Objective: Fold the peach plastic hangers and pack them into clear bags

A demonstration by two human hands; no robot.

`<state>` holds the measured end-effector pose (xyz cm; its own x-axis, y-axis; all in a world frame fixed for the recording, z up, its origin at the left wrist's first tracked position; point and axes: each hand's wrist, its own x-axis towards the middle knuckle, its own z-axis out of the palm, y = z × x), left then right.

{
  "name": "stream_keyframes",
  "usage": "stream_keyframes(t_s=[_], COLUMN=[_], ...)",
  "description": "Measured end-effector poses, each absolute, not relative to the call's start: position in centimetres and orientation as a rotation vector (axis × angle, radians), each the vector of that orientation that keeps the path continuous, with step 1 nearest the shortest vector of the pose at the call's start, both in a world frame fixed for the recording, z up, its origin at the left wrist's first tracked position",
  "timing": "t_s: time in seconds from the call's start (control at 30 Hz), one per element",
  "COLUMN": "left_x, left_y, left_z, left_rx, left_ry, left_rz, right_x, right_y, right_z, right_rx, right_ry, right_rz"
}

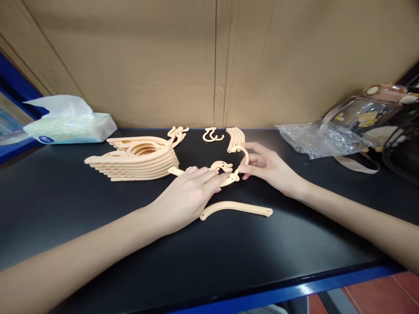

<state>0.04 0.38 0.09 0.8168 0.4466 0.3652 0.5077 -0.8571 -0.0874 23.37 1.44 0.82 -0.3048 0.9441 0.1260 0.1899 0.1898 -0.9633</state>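
- Peach hanger arm point(183, 172) sits pinned under my left hand point(188, 192); right hand point(265, 168) pinches a hook point(245, 153) at its joint.
- Mid-assembly, I judge; next, press the hook home.

Two bare forearms, left hand point(188, 192) and right hand point(268, 168), sleeveless, ringless, short plain nails.

Even, soft light from overhead, fairly bright. I see only faint shadows under my hands on the black tabletop point(98, 218), which shows a dull sheen. Glare spots on the crumpled clear plastic bag point(314, 139) right of the tabletop's middle. Wide-angle bending at the edges, forearms stretched. Centre sharp, corners slightly soft.
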Motion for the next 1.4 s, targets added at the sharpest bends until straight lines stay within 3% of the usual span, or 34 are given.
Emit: stream_keyframes(t_s=[1.4], left_x=[0.03], left_y=[0.17], left_z=[0.05], left_rx=[-2.836], left_ry=[-0.736], left_rz=[-0.508], right_x=[23.68], right_y=[1.6], right_z=[0.68], right_rx=[-1.121], right_ry=[-1.666], right_rz=[1.321])
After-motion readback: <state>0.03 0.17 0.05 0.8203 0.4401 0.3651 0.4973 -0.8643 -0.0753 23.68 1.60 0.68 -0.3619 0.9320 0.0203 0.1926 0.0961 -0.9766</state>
